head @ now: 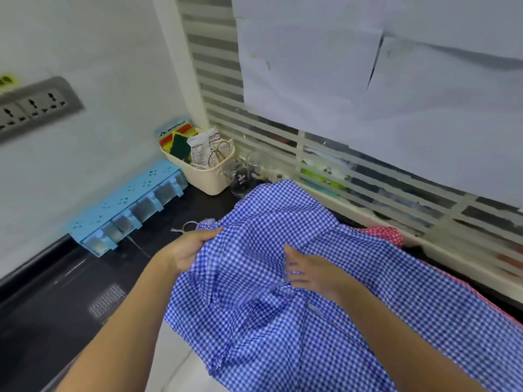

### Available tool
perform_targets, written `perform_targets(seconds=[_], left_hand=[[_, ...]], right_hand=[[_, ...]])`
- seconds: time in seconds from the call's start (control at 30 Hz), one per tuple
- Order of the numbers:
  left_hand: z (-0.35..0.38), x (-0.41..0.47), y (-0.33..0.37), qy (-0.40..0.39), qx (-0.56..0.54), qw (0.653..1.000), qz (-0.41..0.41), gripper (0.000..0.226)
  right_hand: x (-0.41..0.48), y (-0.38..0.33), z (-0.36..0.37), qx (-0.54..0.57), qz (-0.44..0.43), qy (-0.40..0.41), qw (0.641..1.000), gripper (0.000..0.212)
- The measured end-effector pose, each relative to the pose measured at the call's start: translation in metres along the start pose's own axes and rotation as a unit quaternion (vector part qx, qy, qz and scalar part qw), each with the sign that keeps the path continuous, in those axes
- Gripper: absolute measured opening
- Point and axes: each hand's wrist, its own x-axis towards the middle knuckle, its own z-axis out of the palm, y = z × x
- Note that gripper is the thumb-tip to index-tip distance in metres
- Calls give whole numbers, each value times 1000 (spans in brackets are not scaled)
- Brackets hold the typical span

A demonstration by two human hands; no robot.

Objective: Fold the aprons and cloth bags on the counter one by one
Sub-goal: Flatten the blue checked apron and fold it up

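A blue-and-white checked apron (353, 278) lies rumpled across the black counter (42, 306) and hangs over its front edge. My left hand (189, 250) grips a bunched fold at the apron's left edge, near its twisted tie string (185, 226). My right hand (308, 270) rests on the middle of the cloth with fingers spread, pressing it down. A red patterned cloth (387, 234) peeks out from under the apron at the right, mostly hidden.
A light blue spice rack (127, 205) sits against the left wall. A cream basket (203, 171) with sponges, packets and scissors stands in the corner beside glass jars (240, 176). A slatted window with paper sheets runs behind. Wall sockets (34, 106) are at far left.
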Motion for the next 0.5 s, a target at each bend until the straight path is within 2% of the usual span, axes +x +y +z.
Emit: perform_targets(seconds=[0.1, 0.17, 0.23, 0.27, 0.3, 0.33, 0.37, 0.43, 0.47, 0.5], left_hand=[[-5, 3, -4, 8, 76, 997, -5, 35], [-12, -3, -4, -35, 193, 980, -43, 43], [-20, -10, -8, -124, 345, 923, -118, 41], [-22, -13, -13, -167, 404, 886, -151, 32], [-24, -13, -19, -187, 432, 866, -167, 23], [-27, -11, -26, -177, 436, 865, -173, 20], [-28, -9, -33, -156, 418, 879, -169, 21], [-36, -3, -46, -61, 371, 918, -129, 22], [-41, 1, -50, 5, 392, 916, -81, 21], [-48, 4, -54, 73, 445, 892, -26, 21]], right_hand=[[8, 10, 22, 122, 66, -45, 989, 71], [10, 19, 34, 222, 77, -43, 971, 51], [14, 27, 39, 246, 77, -13, 966, 30], [16, 30, 42, 243, 80, 6, 967, 21], [17, 31, 44, 238, 82, 16, 968, 16], [19, 33, 47, 233, 85, 28, 968, 16], [22, 35, 48, 219, 80, 42, 972, 19], [25, 43, 52, 139, 65, 87, 984, 32], [24, 48, 51, 85, 53, 106, 989, 35], [20, 55, 50, 43, 36, 133, 990, 35]])
